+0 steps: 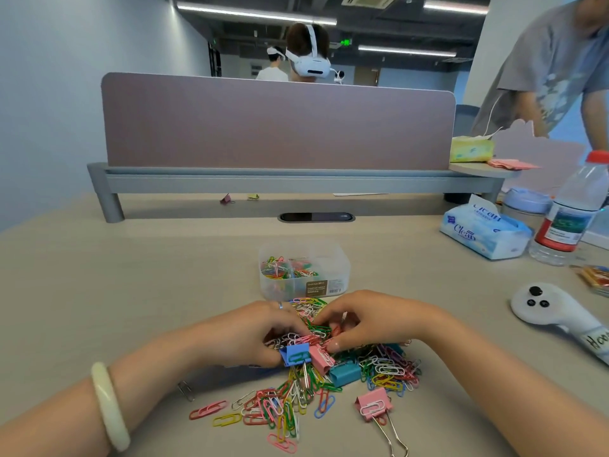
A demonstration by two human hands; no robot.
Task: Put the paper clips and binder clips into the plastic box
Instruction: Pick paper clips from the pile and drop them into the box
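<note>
1. The left hand (260, 334) and the right hand (369, 321) meet over a heap of paper clips (273, 407). The fingers of both curl inward around a tangled bunch of them.
2. The left thumb lies against a blue binder clip (296, 354). The right thumb presses on a pink binder clip (321, 357).
3. The plastic box (342, 275) stands open and partly filled. It is straight beyond the fingertips, at the far edge of the heap, with its long side running left to right. Neither hand is clearly nearer.
4. The coming move is probably a short lift away from the person and over the box's near wall. Nothing stands between the hands and the box.
5. Loose paper clips are spread on the near side of the hands. A teal binder clip (344, 374) lies among them, and a second pink clip with wire handles (374, 404) lies to the near right.
6. Two stray clips (227, 199) lie far off, under the divider shelf (296, 183).
7. The tissue pack (484, 232), water bottle (573, 216) and white controller (543, 308) sit well to the right, out of the path.
</note>
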